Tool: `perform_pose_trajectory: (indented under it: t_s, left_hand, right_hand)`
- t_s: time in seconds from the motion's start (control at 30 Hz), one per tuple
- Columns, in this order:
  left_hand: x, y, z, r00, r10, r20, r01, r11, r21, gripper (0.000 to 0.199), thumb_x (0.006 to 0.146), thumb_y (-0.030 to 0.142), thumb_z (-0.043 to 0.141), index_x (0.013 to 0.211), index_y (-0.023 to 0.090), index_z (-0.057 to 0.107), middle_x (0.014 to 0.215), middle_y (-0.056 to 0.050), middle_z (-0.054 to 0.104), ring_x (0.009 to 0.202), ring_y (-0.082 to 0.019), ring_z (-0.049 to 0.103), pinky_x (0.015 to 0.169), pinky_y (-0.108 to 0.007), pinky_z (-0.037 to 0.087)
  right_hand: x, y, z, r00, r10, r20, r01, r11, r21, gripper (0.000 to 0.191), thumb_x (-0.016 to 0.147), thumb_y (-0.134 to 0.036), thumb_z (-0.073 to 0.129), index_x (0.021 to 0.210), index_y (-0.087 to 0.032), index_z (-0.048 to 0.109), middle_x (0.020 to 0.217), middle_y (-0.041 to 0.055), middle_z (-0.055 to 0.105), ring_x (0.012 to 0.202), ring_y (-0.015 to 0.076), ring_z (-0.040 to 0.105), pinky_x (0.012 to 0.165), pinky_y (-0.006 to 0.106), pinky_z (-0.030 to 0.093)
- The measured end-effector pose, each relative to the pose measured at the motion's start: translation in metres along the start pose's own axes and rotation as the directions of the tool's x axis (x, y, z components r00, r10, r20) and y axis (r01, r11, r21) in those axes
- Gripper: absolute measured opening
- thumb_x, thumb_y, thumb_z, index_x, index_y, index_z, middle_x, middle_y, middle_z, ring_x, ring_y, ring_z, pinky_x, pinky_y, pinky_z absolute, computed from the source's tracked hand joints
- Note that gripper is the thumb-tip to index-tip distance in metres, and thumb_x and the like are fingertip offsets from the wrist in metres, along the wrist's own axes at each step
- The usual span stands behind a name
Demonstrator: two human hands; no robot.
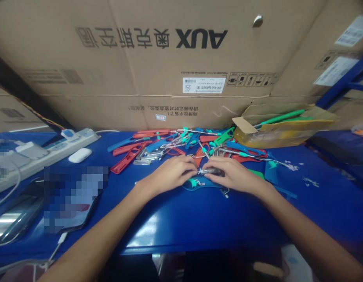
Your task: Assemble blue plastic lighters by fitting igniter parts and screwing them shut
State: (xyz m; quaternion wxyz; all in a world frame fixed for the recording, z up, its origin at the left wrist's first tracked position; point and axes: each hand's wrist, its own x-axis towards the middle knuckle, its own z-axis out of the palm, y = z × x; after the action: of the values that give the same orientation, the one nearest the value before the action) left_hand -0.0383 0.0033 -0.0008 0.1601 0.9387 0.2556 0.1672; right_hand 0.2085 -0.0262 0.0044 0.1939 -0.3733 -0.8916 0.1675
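My right hand (233,174) pinches a small clear-and-silver part (211,171) between thumb and fingers. At its left end, where a thin white piece sticks out, my left hand (177,170) has its fingertips closed; exactly what they grip is too small to make out. Just below both hands a blue plastic handle shell (206,184) lies on the blue table (169,223), with a teal piece (195,182) and white wire on it. Behind my hands is a heap of red handle shells (128,158), blue ones (160,144), metal tubes and clear parts.
At the back right stands an opened yellow-brown package (275,135) holding green pieces. A large cardboard box (152,82) walls off the back. Leftward are a power strip (64,147), a white earbud case (80,155) and a cabled phone (75,203). White scraps (311,181) lie right.
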Motion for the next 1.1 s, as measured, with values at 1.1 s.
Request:
perform_pose_trajectory:
  t_s: [1.1]
  left_hand:
    - [0.001,-0.008,0.0,0.999,0.008,0.053,-0.007,1.0,-0.021,0.026,0.104,0.028,0.051,0.097,0.019,0.074,0.088,-0.003,0.073,0.087,-0.017,0.06,0.084,-0.033,0.041]
  right_hand:
    - [0.002,0.002,0.01,0.993,-0.105,-0.057,0.099,0.99,-0.099,0.023,0.102,-0.031,0.053,0.114,-0.019,0.068,0.099,0.0069,0.068,0.094,0.0204,0.063,0.084,0.035,0.051]
